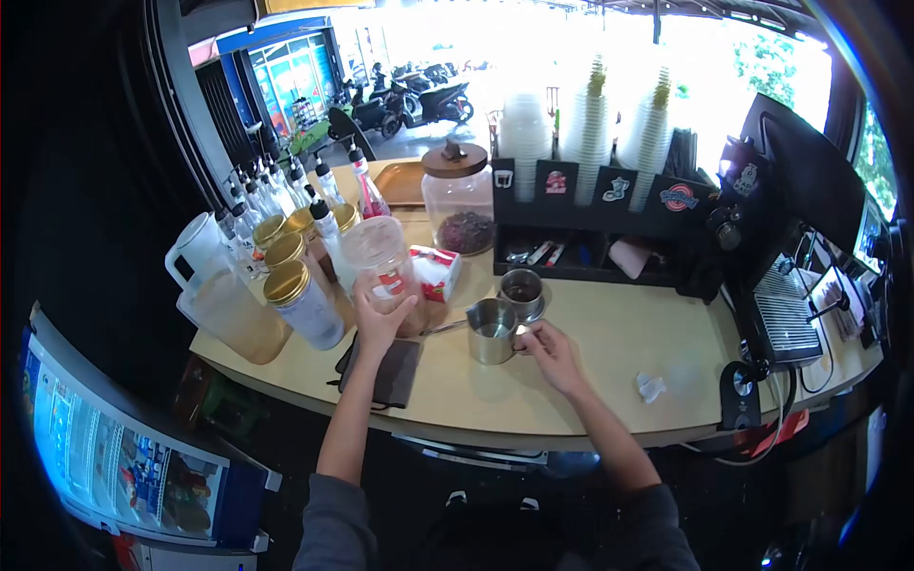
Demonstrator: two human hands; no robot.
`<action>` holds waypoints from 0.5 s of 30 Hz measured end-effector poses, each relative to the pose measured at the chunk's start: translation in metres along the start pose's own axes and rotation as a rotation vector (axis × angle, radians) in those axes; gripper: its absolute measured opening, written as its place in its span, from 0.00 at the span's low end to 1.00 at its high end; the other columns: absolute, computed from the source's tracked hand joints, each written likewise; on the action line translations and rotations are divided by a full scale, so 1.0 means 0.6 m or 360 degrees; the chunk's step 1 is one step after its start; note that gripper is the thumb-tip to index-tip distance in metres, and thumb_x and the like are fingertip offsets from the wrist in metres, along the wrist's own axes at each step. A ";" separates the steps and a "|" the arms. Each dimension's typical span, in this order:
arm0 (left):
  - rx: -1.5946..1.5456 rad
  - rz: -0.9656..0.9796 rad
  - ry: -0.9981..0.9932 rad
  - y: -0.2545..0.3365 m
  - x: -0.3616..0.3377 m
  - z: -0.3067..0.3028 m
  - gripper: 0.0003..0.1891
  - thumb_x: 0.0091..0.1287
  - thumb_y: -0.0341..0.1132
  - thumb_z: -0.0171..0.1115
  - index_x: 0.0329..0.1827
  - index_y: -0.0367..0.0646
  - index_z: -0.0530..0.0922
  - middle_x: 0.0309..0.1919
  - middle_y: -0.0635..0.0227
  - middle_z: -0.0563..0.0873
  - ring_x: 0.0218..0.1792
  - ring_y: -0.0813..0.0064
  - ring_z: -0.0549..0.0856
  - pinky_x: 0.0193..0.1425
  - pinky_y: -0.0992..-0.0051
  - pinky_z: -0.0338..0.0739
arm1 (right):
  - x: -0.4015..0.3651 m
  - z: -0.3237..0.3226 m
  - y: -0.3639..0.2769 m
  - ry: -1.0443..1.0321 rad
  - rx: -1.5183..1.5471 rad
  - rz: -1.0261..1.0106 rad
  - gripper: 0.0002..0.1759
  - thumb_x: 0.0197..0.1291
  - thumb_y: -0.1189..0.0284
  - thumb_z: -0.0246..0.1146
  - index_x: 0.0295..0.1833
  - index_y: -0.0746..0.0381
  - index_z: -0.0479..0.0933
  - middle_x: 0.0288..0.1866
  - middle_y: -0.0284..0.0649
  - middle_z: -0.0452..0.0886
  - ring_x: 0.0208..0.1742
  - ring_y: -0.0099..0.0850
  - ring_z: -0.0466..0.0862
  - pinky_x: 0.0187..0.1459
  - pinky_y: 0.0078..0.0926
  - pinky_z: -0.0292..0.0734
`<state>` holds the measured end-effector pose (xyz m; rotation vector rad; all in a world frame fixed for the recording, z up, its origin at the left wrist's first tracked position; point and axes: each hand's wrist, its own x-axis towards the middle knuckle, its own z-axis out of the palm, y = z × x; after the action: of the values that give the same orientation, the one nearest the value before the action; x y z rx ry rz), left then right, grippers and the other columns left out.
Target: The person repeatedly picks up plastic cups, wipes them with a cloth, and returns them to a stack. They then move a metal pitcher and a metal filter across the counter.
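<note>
My left hand [383, 317] is closed around the lower part of a clear plastic jar [374, 246] with a red and white label. At the pitcher's handle, the fingers of my right hand [554, 356] are closed, holding a steel milk pitcher [491, 344] whose open top faces me. Just behind it stands a second metal cup [522, 285] with something dark inside. A thin metal handle lies between the jar and the pitcher; its far end is hidden. Below my left hand, a black notebook [395, 374] rests on the counter.
On the left are gold-lidded jars [309, 309], a plastic jug [228, 309] and several pump bottles. A glass jar [459, 209] and a black organizer with stacked cups [590, 143] stand at the back. Crumpled tissue [650, 386] lies on the right, near a coffee-machine-like unit [783, 314].
</note>
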<state>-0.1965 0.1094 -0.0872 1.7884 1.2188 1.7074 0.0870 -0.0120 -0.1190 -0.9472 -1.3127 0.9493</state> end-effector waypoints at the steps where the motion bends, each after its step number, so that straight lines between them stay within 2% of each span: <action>1: -0.0008 0.0048 -0.0031 -0.010 0.001 0.001 0.43 0.44 0.40 0.79 0.61 0.35 0.62 0.52 0.54 0.74 0.57 0.63 0.74 0.63 0.65 0.66 | -0.001 0.003 -0.004 0.0024 0.0056 0.0038 0.07 0.68 0.73 0.56 0.46 0.65 0.73 0.38 0.37 0.81 0.40 0.23 0.81 0.45 0.23 0.79; 5: -0.0068 0.0111 -0.0078 -0.015 0.008 0.005 0.44 0.44 0.40 0.79 0.61 0.34 0.62 0.54 0.52 0.74 0.59 0.61 0.73 0.64 0.63 0.65 | 0.001 0.020 -0.003 0.0122 -0.0028 0.0060 0.08 0.68 0.73 0.55 0.47 0.66 0.72 0.38 0.37 0.80 0.40 0.22 0.81 0.46 0.22 0.79; 10: -0.0234 0.0013 -0.0272 -0.032 0.004 -0.004 0.47 0.46 0.40 0.78 0.65 0.33 0.59 0.59 0.50 0.70 0.63 0.59 0.69 0.67 0.64 0.63 | 0.001 0.050 0.002 0.0223 0.0045 0.0063 0.08 0.68 0.73 0.55 0.46 0.67 0.72 0.37 0.37 0.80 0.40 0.23 0.81 0.46 0.22 0.79; 13: -0.0316 0.0040 -0.0260 -0.020 -0.013 -0.010 0.47 0.48 0.39 0.77 0.68 0.34 0.56 0.63 0.50 0.66 0.66 0.59 0.66 0.69 0.63 0.60 | -0.003 0.052 0.007 0.0243 0.0034 0.0062 0.09 0.68 0.72 0.56 0.47 0.66 0.71 0.39 0.38 0.79 0.42 0.24 0.81 0.47 0.22 0.78; 15: -0.0087 0.0037 -0.0039 0.008 -0.035 -0.028 0.46 0.50 0.38 0.75 0.69 0.36 0.55 0.65 0.51 0.63 0.67 0.59 0.64 0.69 0.60 0.58 | -0.008 0.049 0.002 0.0251 0.0038 0.0036 0.09 0.67 0.72 0.56 0.48 0.66 0.71 0.41 0.38 0.79 0.44 0.24 0.81 0.47 0.22 0.77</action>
<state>-0.2085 0.0856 -0.0931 1.7927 1.1342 1.7104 0.0575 -0.0156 -0.1210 -0.9999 -1.1574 0.8873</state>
